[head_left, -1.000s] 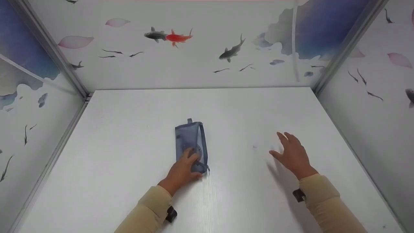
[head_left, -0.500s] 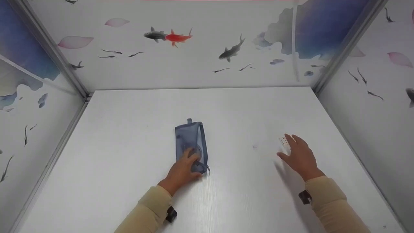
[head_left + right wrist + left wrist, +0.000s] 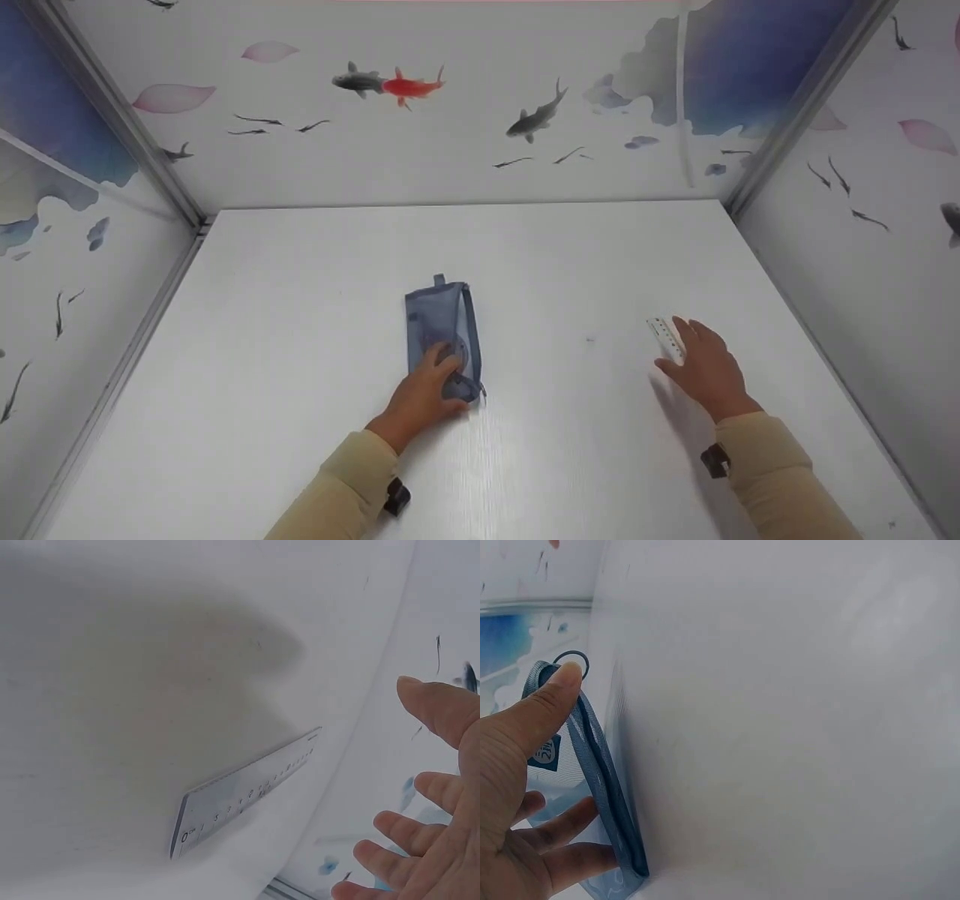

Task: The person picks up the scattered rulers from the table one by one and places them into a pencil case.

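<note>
A blue see-through zip pouch (image 3: 439, 315) lies on the white table, its loop tab pointing away from me. My left hand (image 3: 424, 394) holds its near end. In the left wrist view, the thumb lies at the zipped edge by a thin ring, and the fingers touch the side of the pouch (image 3: 607, 787). My right hand (image 3: 709, 371) hovers with fingers spread, holding nothing. Beside and partly beneath it in the head view lies a clear ruler (image 3: 664, 336). The right wrist view shows the ruler (image 3: 247, 791) flat on the table, apart from the fingers.
The white table (image 3: 300, 337) is closed in by panels at the back (image 3: 465, 157), left and right, printed with fish and petals. A small faint mark (image 3: 590, 340) lies on the tabletop between the pouch and the ruler.
My right hand has moved to the right and slightly toward me, uncovering the ruler on the table. The left hand and the pouch have stayed put.
</note>
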Demonstrator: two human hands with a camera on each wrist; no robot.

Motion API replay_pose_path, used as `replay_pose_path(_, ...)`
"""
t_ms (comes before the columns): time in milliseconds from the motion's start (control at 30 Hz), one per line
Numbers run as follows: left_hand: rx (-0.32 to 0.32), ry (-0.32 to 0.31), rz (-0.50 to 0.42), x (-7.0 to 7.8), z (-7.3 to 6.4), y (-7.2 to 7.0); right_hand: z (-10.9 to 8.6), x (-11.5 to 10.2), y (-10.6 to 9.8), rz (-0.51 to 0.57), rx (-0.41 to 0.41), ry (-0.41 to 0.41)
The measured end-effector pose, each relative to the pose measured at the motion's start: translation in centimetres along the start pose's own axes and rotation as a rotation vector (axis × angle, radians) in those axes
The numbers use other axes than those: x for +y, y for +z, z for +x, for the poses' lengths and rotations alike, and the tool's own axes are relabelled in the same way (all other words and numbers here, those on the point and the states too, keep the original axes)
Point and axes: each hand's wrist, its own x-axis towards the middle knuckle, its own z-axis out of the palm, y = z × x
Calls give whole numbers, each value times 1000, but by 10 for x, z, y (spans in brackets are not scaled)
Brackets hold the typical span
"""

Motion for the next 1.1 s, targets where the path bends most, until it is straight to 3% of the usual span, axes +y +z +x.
replay_pose_path(1100,-7,-13,16,-2,1,2,-1,23,8,63,-137,139)
